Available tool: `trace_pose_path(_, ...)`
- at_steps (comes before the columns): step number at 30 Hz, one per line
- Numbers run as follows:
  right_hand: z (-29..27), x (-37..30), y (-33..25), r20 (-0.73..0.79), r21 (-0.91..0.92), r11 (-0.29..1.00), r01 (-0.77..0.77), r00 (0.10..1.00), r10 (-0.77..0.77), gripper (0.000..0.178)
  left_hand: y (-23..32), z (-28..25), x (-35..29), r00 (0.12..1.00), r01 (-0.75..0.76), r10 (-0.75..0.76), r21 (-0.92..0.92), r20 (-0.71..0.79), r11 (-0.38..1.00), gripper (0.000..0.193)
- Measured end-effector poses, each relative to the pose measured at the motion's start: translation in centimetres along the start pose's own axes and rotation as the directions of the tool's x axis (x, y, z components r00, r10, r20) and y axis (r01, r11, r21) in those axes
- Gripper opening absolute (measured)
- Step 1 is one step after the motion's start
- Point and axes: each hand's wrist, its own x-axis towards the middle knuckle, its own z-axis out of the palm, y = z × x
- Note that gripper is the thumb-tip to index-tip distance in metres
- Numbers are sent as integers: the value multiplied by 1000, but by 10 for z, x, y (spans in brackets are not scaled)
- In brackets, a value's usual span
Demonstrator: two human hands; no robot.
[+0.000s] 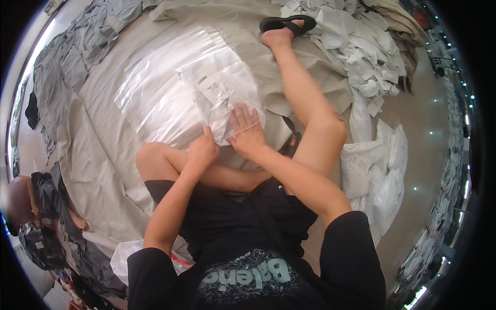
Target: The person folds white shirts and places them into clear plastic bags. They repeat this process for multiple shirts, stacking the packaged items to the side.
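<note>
Flat in front of me lies a clear plastic bag [188, 81] with a white printed label [213, 89] near its upper middle. It overlaps a fanned-out row of clear plastic bags [155, 85] on the beige cloth. My right hand [247, 130] rests palm down on the near right part of the top bag, fingers stretched out. At the bag's near edge my left hand [203, 148] is closed, its thumb side up, pinching the plastic. What lies under its curled fingers is hidden.
Beige cloth [93, 150] spreads under my bent legs. Grey fabric [62, 67] heaps at the far left. White packets and paper tags [356, 46] pile at the far right, with filled plastic bags [377, 160] nearer. Another person [36, 201] sits at the left.
</note>
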Motion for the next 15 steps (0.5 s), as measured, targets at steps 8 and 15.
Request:
trace_pose_path(8, -102, 23, 7, 576, 59, 997, -48, 817, 5, 39, -7, 5, 4, 994, 18, -21, 29, 106, 999, 32)
trace_pose_path(15, 5, 33, 107, 151, 132, 925, -357, 929, 337, 25, 2, 0, 3, 996, 31, -33, 17, 86, 999, 29)
